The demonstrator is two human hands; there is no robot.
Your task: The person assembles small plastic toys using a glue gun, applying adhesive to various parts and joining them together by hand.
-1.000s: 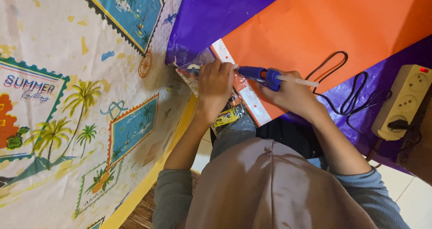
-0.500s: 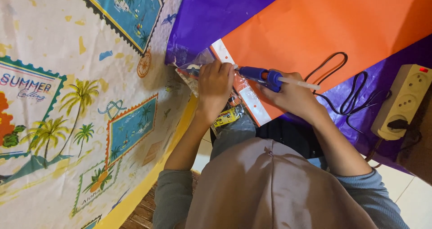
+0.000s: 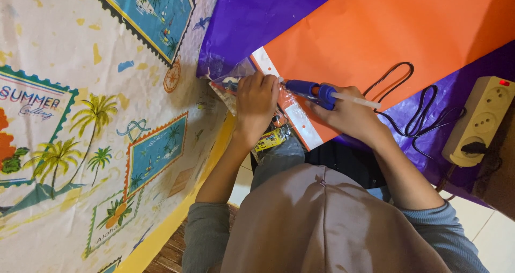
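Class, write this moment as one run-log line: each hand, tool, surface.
left hand: pressing clear plastic packet | right hand: gripping blue glue gun | surface: orange paper

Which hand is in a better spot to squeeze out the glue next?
Probably the right hand: it already grips the blue glue gun, its tip pointing at the plastic packet. The left hand is busy holding that packet by the orange paper.
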